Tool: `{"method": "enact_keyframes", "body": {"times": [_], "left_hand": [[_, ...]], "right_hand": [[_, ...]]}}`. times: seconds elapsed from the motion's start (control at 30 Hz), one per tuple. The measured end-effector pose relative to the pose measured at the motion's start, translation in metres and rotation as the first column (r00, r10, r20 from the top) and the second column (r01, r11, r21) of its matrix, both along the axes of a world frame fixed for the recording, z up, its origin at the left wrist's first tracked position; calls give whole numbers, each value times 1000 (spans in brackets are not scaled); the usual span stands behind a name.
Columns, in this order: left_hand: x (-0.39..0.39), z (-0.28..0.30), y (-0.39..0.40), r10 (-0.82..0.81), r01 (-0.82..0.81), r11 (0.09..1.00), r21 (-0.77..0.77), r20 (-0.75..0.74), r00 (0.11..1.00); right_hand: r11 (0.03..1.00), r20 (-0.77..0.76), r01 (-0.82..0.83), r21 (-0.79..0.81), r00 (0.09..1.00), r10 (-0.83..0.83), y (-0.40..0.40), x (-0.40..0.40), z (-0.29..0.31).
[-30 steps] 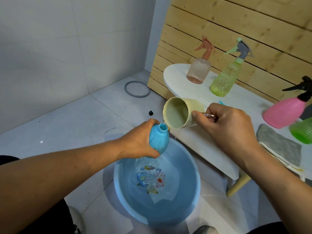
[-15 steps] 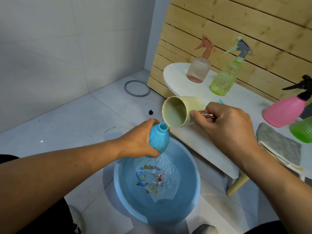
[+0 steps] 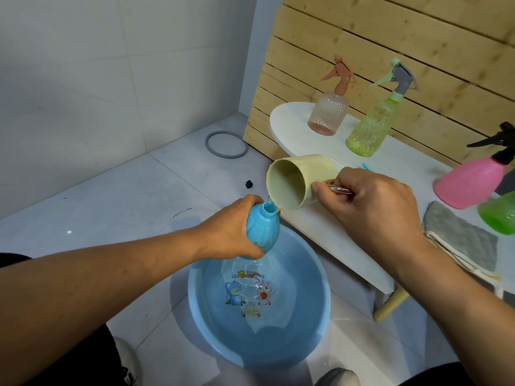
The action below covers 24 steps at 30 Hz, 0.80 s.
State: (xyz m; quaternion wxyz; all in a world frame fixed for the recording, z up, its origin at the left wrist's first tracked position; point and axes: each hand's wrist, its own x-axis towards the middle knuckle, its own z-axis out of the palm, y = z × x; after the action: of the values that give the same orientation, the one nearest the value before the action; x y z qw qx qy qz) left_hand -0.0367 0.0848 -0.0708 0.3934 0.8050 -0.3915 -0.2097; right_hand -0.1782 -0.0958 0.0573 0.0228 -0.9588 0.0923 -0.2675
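Capless blue bottle [image 3: 262,229] tilted above blue basin [image 3: 306,338], beige cup [image 3: 295,181] tipped at its mouth

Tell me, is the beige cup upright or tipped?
Tipped: the beige cup lies nearly on its side, lip at the open neck of the blue bottle.

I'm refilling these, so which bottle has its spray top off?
The blue bottle in the left hand: its neck is open; the peach bottle, yellow-green bottle and pink bottle on the table wear trigger heads.
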Motion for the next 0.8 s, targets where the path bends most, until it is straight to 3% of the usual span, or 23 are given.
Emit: {"method": "enact_keyframes", "body": {"times": [0.8], "left_hand": [[-1,2,1,0,0,1000,1,10,1000]], "right_hand": [[969,84,-47,-242,994,69,7,-3,-1]]}}
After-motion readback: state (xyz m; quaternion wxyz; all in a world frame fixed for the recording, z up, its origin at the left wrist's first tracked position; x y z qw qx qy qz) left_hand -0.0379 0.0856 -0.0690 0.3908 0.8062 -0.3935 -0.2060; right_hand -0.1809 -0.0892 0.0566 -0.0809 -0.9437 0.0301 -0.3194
